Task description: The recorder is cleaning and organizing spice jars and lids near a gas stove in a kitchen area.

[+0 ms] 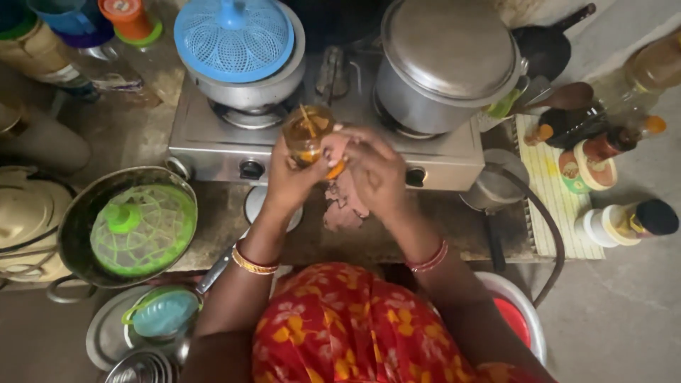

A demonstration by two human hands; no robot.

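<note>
My left hand (287, 181) grips a small clear jar (308, 132) of amber-yellow contents, with a thin stick or spoon handle standing in it. My right hand (372, 170) is next to the jar, its fingers closed on an orange lid (336, 169) at the jar's lower right. Both hands are raised in front of a steel two-burner stove (213, 145). Bangles circle both wrists. My red and yellow patterned clothing fills the bottom of the view.
On the stove stand a pot with a blue mesh cover (234, 37) and a large lidded steel pot (447, 60). A pan with a green mesh cover (142, 227) lies at the left. Bottles and jars (624, 220) line the right; a red bowl (514, 319) is low right.
</note>
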